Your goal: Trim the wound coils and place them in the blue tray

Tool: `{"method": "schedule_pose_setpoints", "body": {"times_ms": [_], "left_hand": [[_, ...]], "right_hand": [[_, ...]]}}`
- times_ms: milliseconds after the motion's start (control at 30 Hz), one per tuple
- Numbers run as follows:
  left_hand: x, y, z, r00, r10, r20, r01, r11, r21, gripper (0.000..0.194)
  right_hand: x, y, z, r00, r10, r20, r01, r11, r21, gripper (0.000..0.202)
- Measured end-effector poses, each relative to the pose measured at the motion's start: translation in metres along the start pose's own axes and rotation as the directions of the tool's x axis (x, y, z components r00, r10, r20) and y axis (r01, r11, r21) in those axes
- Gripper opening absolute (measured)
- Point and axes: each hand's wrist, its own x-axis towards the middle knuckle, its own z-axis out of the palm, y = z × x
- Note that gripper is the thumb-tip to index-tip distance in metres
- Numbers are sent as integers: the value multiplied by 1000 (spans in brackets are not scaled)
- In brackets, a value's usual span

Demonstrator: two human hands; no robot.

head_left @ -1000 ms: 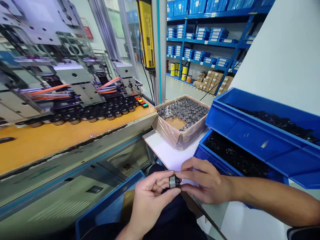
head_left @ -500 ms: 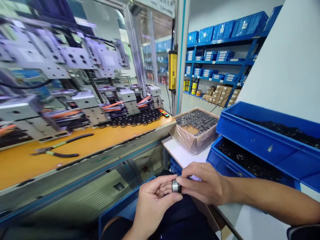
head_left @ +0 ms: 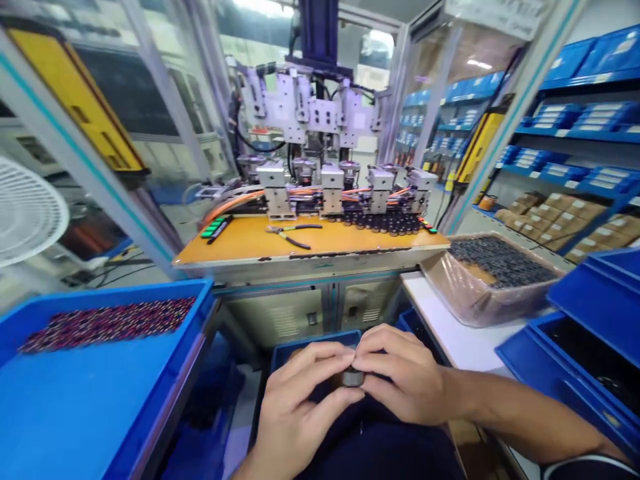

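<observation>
Between my two hands, above my lap, is a small round metal ring with a black part (head_left: 353,378). My left hand (head_left: 305,393) has its fingers closed on the ring's left side and top. The fingertips of my right hand (head_left: 405,373) pinch it from the right and meet the left fingertips at the top. Fingers cover part of the ring, so its finer detail is hidden.
Ahead stands a machine (head_left: 325,113) over an orange worktop (head_left: 240,241) with pliers (head_left: 295,235) and rows of black round parts (head_left: 385,223). A blue tray (head_left: 75,400) is at left. A plastic-lined box (head_left: 465,300) and blue bins (head_left: 590,373) are at right.
My view has swung left, bringing the blue tray and the whole machine into sight. Both hands still hold the ring, which has tipped so its rim faces me, with the left fingers now over its top.
</observation>
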Motion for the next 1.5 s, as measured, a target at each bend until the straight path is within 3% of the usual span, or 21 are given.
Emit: {"method": "schedule_pose_setpoints", "body": {"times_ms": [67, 133, 200, 267, 333, 400, 467, 533, 600, 767, 900, 1000, 1133, 1200, 1400, 1500], "left_hand": [[-6, 0, -14, 996, 84, -13, -82, 989, 123, 29], [-11, 0, -21, 995, 94, -47, -85, 983, 160, 29], [-17, -2, -23, 994, 51, -98, -36, 989, 145, 30], [-24, -5, -20, 983, -63, -171, 77, 994, 75, 30], [-29, -10, -14, 937, -260, -233, 244, 965, -94, 29], [-34, -15, -7, 845, -481, -234, 389, 852, -350, 25], [-39, -18, -1, 747, -640, -181, 446, 684, -577, 23], [-44, -19, 3, 679, -721, -137, 453, 558, -696, 25], [-50, -18, 4, 653, -750, -109, 470, 514, -717, 26], [-67, -13, 12, 653, -747, -126, 564, 590, -578, 36], [-73, -6, 29, 612, -772, -170, 566, 578, -588, 37], [-75, -3, 39, 632, -757, -167, 590, 610, -529, 31], [-72, -5, 44, 793, -567, -224, 519, 820, -242, 24], [-66, -8, 46, 842, -497, -211, 465, 866, -182, 20], [-58, -14, 55, 847, -515, -130, 444, 821, -358, 16], [-68, -15, 53, 818, -561, -128, 472, 781, -409, 15]], "right_hand": [[3, 2, 16, 1000, 22, -1, -22, 994, 103, 21], [6, 5, 30, 999, 37, 11, -39, 985, 168, 20], [9, 8, 41, 999, 40, 22, -44, 979, 202, 19], [10, 12, 50, 1000, 20, 7, -21, 980, 197, 19], [10, 15, 56, 999, 0, -33, 5, 987, 158, 18], [9, 19, 62, 998, -3, -67, 11, 994, 113, 16], [8, 23, 66, 996, 10, -84, -1, 994, 107, 13], [4, 27, 69, 996, 14, -89, -1, 989, 148, 9], [-1, 30, 71, 996, 1, -89, 18, 976, 216, 9], [-18, 32, 71, 997, -75, -21, 77, 922, 379, 12], [-33, 32, 68, 999, -28, 46, 3, 882, 472, 20], [-45, 33, 63, 998, 3, 55, -31, 851, 524, 19], [-61, 32, 51, 996, 85, 16, -81, 856, 510, 16], [-67, 29, 45, 991, 130, -18, -105, 866, 489, 16], [-70, 20, 33, 975, 188, -119, -119, 893, 433, 15], [-69, 15, 37, 969, 212, -124, -138, 889, 437, 16]]}}
